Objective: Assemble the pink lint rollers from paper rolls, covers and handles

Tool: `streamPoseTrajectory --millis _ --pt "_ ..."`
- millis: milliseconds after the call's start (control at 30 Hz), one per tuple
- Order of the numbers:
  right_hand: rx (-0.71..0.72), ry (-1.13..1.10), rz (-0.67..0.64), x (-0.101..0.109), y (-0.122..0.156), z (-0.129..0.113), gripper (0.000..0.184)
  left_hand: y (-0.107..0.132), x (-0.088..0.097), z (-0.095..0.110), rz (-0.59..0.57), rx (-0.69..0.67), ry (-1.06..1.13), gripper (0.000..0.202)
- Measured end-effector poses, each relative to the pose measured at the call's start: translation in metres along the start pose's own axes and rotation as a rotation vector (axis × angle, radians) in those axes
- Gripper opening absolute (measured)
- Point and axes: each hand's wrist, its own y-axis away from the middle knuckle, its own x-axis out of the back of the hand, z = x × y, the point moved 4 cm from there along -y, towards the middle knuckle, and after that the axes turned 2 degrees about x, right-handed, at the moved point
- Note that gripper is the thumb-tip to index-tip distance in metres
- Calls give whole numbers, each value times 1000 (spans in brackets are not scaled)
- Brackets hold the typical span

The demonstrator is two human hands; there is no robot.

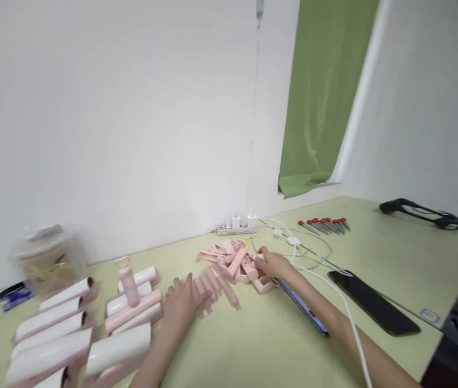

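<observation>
From where I stand, the left hand [182, 302] lies over a row of translucent pink tubes [229, 292], its fingers spread and the thumb reaching across the nearer ones. The right hand [274, 265] is at the right flank of a heap of opaque pink pieces [236, 262]; its fingers curl toward the heap, but the blur means I can't tell whether they pinch anything. The tubes and heap sit side by side between the two sets of fingers.

I'd go lightly with the left palm, since round tubes would probably roll if pressed off-centre. On the right, the pieces look tangled, so lifting one by its end should disturb the others less than dragging it.

For moving, the best room is the counter [241, 350] on the near side of the fingers, between the forearms. Left of the left fingers, white-and-pink cylinders [134, 355] crowd close. Beyond the heap, a power strip [237, 230] stands by the wall. A white cable [348, 312] crosses the right forearm and could snag; the counter's right edge is well past it.
</observation>
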Motion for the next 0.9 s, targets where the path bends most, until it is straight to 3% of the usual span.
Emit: streamPoseTrajectory --millis 100,233,333,400,500,567,633,700,767,833,900 --pt "-10 -5 19 1 4 -3 32 5 -5 3 -20 -84 4 75" --pt "3 -10 -8 0 9 -6 31 9 -8 3 -14 -137 10 60" --pt "5 -6 -40 -1 9 -8 33 17 2 0 38 -164 17 65" --pt "-1 -6 -45 0 7 -7 37 28 19 -5 156 -237 45 65" --pt "-11 10 -69 2 2 -5 39 47 61 -21 508 -329 107 58" --pt "-19 36 -111 3 0 -3 37 54 89 -41 744 -307 117 56" --pt "-33 63 -151 4 -1 0 37 48 109 -65 867 -226 146 62" --pt "-45 84 -186 6 -1 2 37 32 116 -92 811 -59 267 77" --pt "-53 104 -230 9 1 2 36 13 108 -115 621 110 421 87" --pt "-63 128 -273 12 4 2 33 1 92 -127 434 166 522 77" --pt "-77 150 -291 16 6 2 30 -5 77 -130 321 110 576 52"
